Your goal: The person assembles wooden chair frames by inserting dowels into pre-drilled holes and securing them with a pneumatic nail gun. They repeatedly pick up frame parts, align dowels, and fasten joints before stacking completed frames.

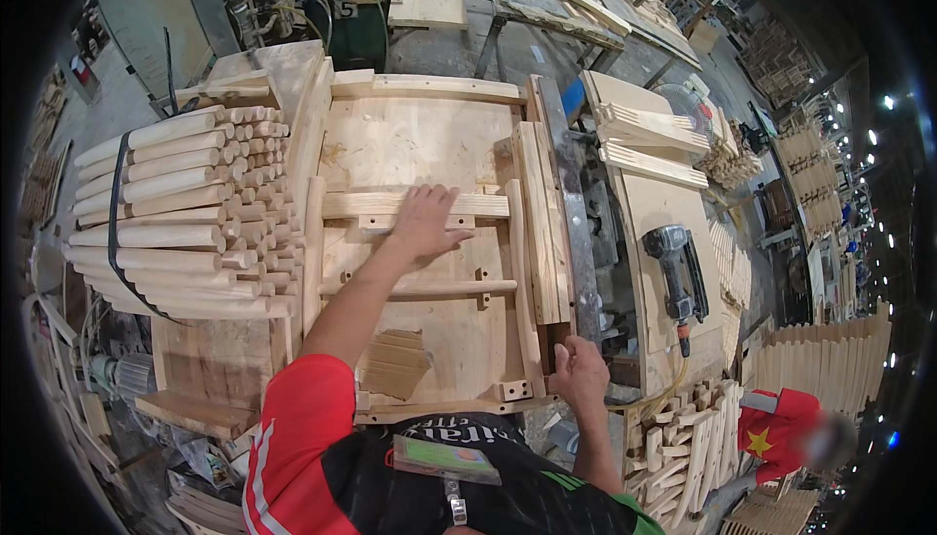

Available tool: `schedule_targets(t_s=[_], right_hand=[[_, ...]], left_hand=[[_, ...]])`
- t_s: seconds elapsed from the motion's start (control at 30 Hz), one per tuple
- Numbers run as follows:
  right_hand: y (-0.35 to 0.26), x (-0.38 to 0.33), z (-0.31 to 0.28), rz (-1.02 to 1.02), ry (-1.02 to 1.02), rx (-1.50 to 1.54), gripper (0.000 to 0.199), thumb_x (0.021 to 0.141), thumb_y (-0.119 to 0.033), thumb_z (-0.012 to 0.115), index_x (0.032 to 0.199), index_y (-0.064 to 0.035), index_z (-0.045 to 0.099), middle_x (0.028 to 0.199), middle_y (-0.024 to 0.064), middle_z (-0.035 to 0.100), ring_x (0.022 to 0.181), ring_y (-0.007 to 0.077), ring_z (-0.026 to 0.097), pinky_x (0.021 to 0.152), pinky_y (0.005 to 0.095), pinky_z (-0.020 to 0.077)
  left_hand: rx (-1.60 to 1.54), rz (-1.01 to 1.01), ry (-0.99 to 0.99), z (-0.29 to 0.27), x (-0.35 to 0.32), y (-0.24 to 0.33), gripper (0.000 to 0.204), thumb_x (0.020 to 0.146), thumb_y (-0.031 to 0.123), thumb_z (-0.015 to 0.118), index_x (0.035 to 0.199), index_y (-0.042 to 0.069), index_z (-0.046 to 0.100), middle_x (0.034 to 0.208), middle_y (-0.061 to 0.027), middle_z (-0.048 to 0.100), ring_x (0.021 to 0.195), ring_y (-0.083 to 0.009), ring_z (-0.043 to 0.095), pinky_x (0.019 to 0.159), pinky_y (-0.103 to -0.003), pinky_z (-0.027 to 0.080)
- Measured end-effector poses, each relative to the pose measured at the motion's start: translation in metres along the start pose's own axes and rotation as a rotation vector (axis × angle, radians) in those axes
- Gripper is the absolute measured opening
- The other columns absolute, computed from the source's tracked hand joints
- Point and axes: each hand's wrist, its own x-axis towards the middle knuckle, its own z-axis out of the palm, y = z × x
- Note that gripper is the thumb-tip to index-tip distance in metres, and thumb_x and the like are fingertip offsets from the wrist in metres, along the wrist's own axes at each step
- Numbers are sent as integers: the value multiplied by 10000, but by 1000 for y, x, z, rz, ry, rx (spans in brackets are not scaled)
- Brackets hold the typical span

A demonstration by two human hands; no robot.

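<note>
A light wooden frame lies in a shallow wooden jig in front of me. The frame has a left side rail, a right side rail, a flat crossbar and, nearer me, a thinner rod. My left hand rests on the crossbar with its fingers stretched out and thumb to the right, holding nothing. At the jig's near right corner, my right hand is closed beside the edge; whatever its fingers grip is hidden. A torn piece of cardboard lies between the rod and the jig's near edge.
Left of the jig stands a strapped bundle of round wooden legs. To the right, a nail gun and grooved slats lie on a board. A person in a red shirt is at the lower right, near stacked wooden parts.
</note>
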Motion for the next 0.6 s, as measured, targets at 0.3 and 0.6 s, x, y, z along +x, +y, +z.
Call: schedule_targets(t_s=[0.3, 0.6], right_hand=[[12, 25, -43, -61, 158, 15, 308, 983, -225, 756, 1233, -54, 704, 1002, 146, 696, 814, 337, 691, 734, 447, 562], [83, 108, -105, -116, 443, -499, 587, 998, -255, 719, 1489, 9, 533, 1197, 252, 662, 1154, 453, 629, 1042, 569, 444]], left_hand=[[127, -75, -21, -20, -29, -34, 895, 849, 704, 764, 1351, -17, 594, 1253, -181, 629, 1211, -352, 576, 1092, -476, 417], [146, -41, 45, -17, -32, -39, 869, 835, 724, 766, 1281, -7, 615, 1216, -178, 645, 1169, -346, 599, 1057, -473, 430]])
